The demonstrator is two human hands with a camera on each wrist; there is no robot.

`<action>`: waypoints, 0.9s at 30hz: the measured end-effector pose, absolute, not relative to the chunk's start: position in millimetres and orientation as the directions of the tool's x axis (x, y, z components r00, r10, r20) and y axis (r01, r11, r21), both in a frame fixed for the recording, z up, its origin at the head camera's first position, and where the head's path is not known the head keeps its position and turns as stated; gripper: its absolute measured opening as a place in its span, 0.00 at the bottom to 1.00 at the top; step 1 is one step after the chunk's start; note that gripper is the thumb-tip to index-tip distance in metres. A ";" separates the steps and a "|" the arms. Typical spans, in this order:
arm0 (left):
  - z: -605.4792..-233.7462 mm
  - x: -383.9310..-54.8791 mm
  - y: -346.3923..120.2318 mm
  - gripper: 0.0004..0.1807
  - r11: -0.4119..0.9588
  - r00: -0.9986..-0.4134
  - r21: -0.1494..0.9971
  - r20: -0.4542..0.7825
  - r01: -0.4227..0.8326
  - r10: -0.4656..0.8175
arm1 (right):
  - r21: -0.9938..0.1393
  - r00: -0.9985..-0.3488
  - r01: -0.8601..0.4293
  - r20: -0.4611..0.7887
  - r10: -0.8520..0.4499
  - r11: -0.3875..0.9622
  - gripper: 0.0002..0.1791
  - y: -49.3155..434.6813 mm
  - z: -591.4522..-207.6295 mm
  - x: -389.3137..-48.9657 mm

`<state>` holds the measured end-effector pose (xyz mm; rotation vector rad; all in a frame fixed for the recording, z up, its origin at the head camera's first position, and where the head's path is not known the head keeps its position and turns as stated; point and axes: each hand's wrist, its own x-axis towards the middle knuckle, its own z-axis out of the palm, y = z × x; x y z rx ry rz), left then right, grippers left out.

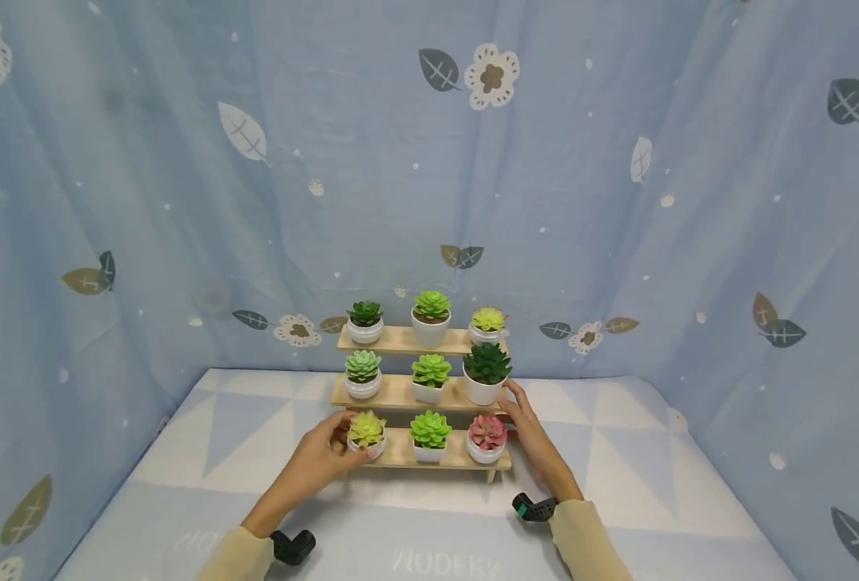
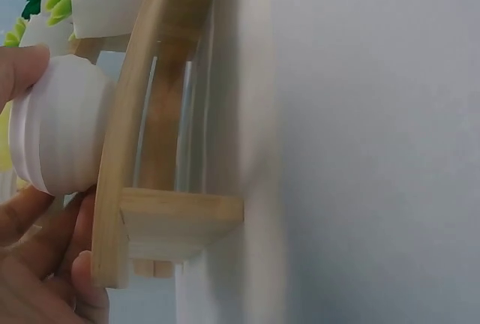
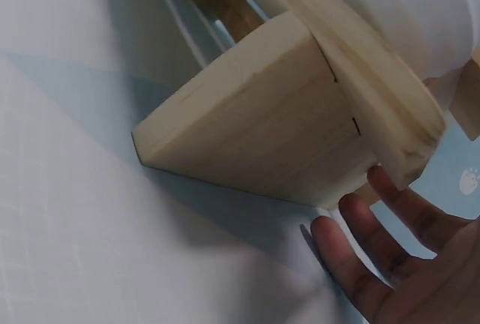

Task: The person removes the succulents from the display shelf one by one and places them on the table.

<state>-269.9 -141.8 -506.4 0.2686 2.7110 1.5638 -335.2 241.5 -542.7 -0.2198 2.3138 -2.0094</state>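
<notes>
A wooden three-tier stand (image 1: 400, 459) carries several small potted succulents. My left hand (image 1: 316, 456) holds the white round pot of a yellow-green succulent (image 1: 366, 429) at the left end of the bottom tier. In the left wrist view, the thumb lies on one side of this white pot (image 2: 71, 125) and fingers on the other; its base is at the board. My right hand (image 1: 534, 440) is at the stand's right end, near a dark green succulent (image 1: 486, 375) on the middle tier. Its fingers (image 3: 360, 264) are loosely bent beside the wooden board's end (image 3: 416, 144).
On the bottom tier stand a bright green succulent (image 1: 430, 432) and a pink one (image 1: 485, 436). More pots fill the upper tiers, including a tall white one (image 1: 431, 327). A patterned blue curtain (image 1: 371, 161) hangs behind the cloth-covered table (image 1: 371, 532).
</notes>
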 end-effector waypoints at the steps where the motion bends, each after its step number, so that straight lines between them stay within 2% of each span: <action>1: -506.5 -269.4 -142.4 0.41 0.491 -0.986 0.859 0.080 0.143 0.147 | -0.989 -0.986 -0.060 0.037 -0.160 0.138 0.31 241.3 -543.0 -335.9; 6: -509.1 -265.4 -149.6 0.42 0.489 -0.988 0.866 0.034 0.103 0.148 | -0.988 -0.976 -0.059 0.027 -0.215 0.143 0.31 240.2 -540.8 -340.8; 13: -503.2 -262.8 -159.0 0.41 0.501 -0.985 0.855 0.059 0.134 0.162 | -0.993 -0.964 -0.020 -0.012 -0.264 0.118 0.32 241.0 -539.7 -356.7; 21: -500.4 -252.2 -162.3 0.38 0.545 -0.987 0.828 0.054 0.130 0.153 | -0.992 -0.958 -0.036 0.000 -0.288 0.122 0.33 244.2 -545.1 -350.5; 27: -494.4 -247.2 -163.1 0.35 0.595 -0.976 0.775 0.139 0.213 0.167 | -0.995 -0.958 -0.036 0.008 -0.288 0.091 0.31 253.3 -543.6 -349.6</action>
